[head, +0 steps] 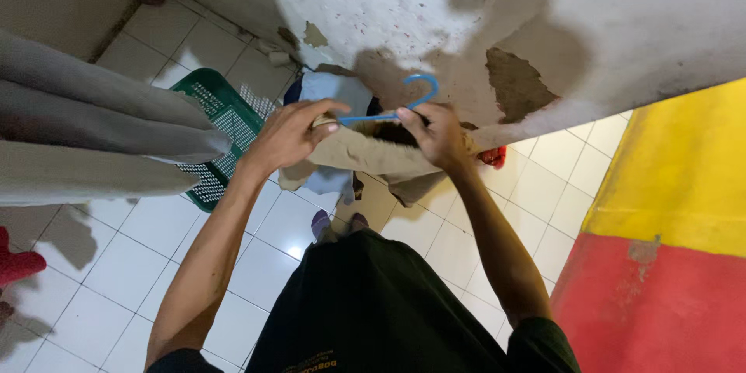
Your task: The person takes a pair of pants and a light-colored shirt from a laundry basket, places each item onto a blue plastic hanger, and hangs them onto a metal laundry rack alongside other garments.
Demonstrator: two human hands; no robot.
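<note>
A blue plastic hanger [404,106] is held up in front of me, its hook pointing toward the peeling wall. A beige garment [371,154] hangs on it. My left hand [291,134] grips the garment's shoulder at the hanger's left end. My right hand [435,134] holds the hanger and cloth on the right side. Behind the beige cloth a pale blue garment [330,87] shows, part of a pile on the floor.
A green plastic laundry basket [221,113] stands on the white tiled floor at the left, partly under grey hanging cloth [93,136]. A red item [493,157] lies by the wall's foot. A yellow and red surface [668,249] fills the right.
</note>
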